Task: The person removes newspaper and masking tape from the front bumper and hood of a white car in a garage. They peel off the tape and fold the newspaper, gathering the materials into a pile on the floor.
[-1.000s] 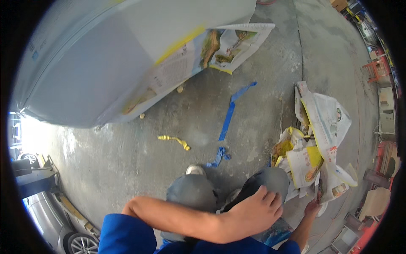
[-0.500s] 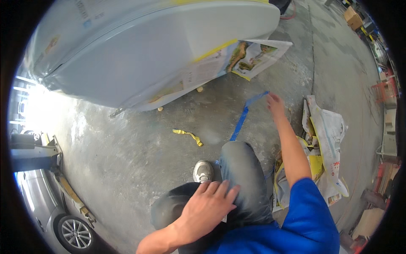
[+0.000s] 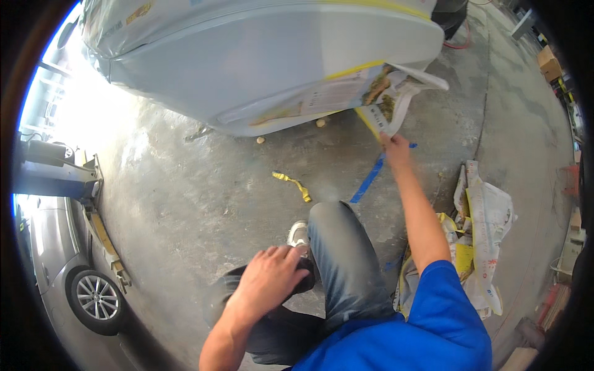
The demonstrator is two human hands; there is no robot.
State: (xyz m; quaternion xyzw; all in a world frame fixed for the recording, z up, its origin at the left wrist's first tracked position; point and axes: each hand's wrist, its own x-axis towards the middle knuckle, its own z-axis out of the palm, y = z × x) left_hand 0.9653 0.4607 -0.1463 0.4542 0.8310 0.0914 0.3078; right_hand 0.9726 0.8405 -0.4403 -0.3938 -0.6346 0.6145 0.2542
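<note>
Above the concrete floor [image 3: 216,179], printed masking paper [image 3: 374,93] is pinched by the right grip [image 3: 396,150] at two o'clock and could be torn by tugging; the left grip [image 3: 266,279] is loosely spread.

from afar i see scuffed concrete floor [image 3: 185,216], white glare [image 3: 102,108] at left above a parked gray car [image 3: 52,241], and a cardboard box [image 3: 548,63] at upper right.

Car body workshop — grey car [image 3: 52,244] by lift arm [image 3: 106,241], paper [image 3: 339,93] taped to panel [image 3: 260,68], concrete floor [image 3: 204,191].
</note>
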